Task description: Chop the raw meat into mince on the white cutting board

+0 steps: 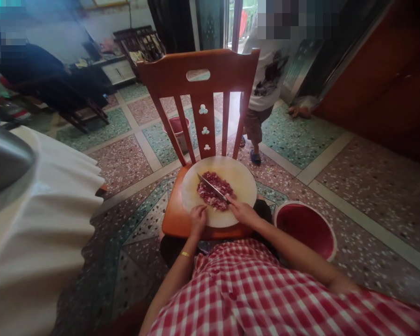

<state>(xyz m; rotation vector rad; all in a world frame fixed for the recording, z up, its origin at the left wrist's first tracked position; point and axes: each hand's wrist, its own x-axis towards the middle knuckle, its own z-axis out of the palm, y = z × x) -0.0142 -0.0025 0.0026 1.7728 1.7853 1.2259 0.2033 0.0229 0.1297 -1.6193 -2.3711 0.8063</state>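
Note:
A round whitish chopping board (243,179) lies on the seat of a wooden chair (177,212) in front of me. Chopped red meat (210,198) is heaped in the board's middle. My right hand (243,212) is closed around the handle of a knife (212,186), whose blade lies slantwise over the meat and points up and left. At the near left rim of the board rests my left hand (198,219), its fingers curled together close to the meat's lower edge. Whether anything small is between those fingers is hidden.
A red-lined bucket (306,231) stands on the floor to my right. Behind the chair back is another bucket (178,128). A table with a white cloth (56,186) and metal pot (7,154) is at left. One person (266,84) stands beyond the chair; another sits far left.

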